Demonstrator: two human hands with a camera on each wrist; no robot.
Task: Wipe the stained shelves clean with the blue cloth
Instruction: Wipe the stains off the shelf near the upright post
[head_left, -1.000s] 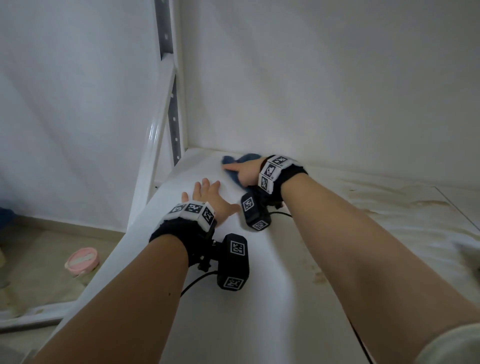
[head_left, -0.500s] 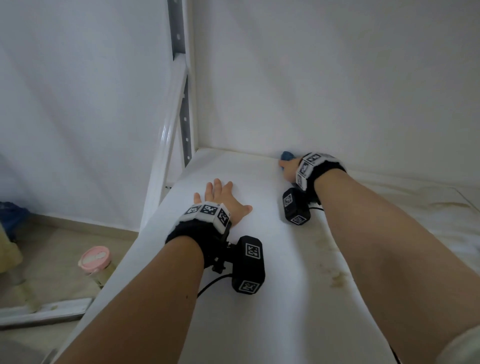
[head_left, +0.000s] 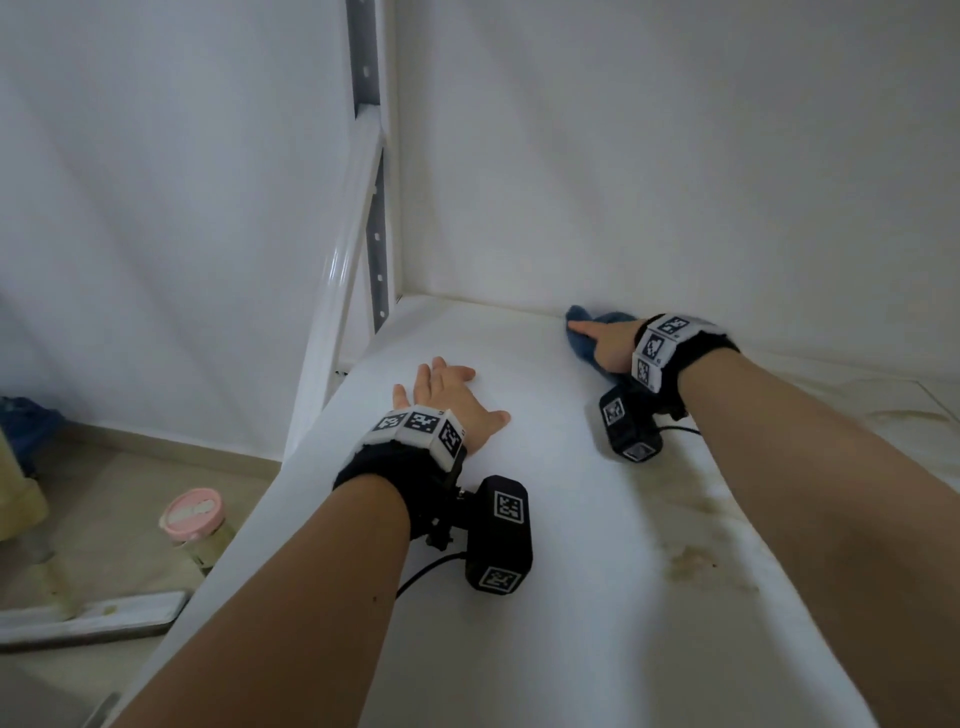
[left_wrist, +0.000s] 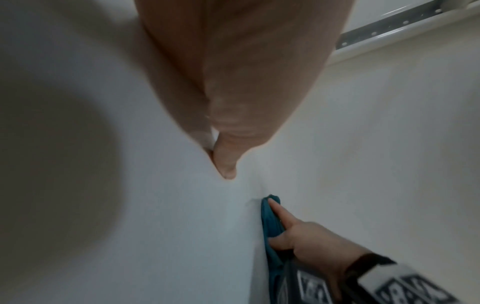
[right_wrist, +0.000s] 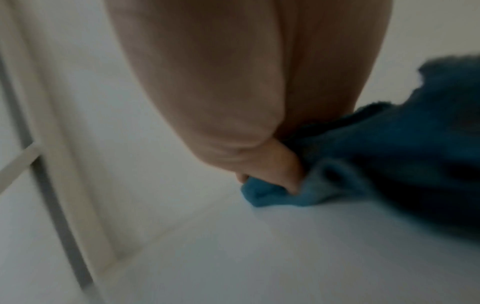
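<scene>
The white shelf (head_left: 545, 519) carries brown stains (head_left: 693, 564) on its right half. My right hand (head_left: 608, 345) holds the blue cloth (head_left: 581, 349) down at the shelf's back edge, against the wall. Its index finger lies stretched over the cloth. In the left wrist view the thumb of that right hand (left_wrist: 306, 236) digs into the side of the cloth (left_wrist: 269, 222). The right wrist view shows the cloth (right_wrist: 389, 154) bunched under the right hand (right_wrist: 233, 82). My left hand (head_left: 441, 395) rests flat on the shelf, fingers spread and holding nothing; it fills the top of the left wrist view (left_wrist: 233, 82).
A perforated grey upright post (head_left: 371, 208) and a white side rail (head_left: 343, 270) stand at the shelf's back-left corner. The white back wall (head_left: 675, 182) rises just behind the cloth. On the floor to the left are a pink-lidded jar (head_left: 192, 514) and a flat white board (head_left: 88, 618).
My right hand has slid the cloth to the right along the back edge, away from the corner. The left hand has stayed flat in place.
</scene>
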